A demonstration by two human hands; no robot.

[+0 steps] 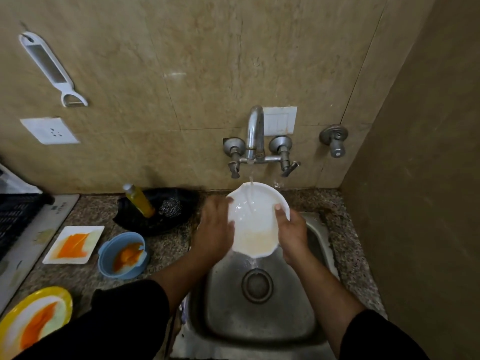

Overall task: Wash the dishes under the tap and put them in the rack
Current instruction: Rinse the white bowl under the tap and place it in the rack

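I hold the white plate (255, 222) tilted over the steel sink (262, 302), right under the running tap (255, 131). My left hand (214, 233) has its fingers clamped on the plate's left rim, and my right hand (292, 231) grips the right rim, thumb pressed on the face. Water runs down the plate and off its lower edge toward the drain. A faint orange film clings to the lower part, so I judge the rinse unfinished. Next, a rub over that film, then on to the stained square plate (74, 245), blue bowl (122, 254) and yellow-rimmed plate (35, 318) waiting on the counter.
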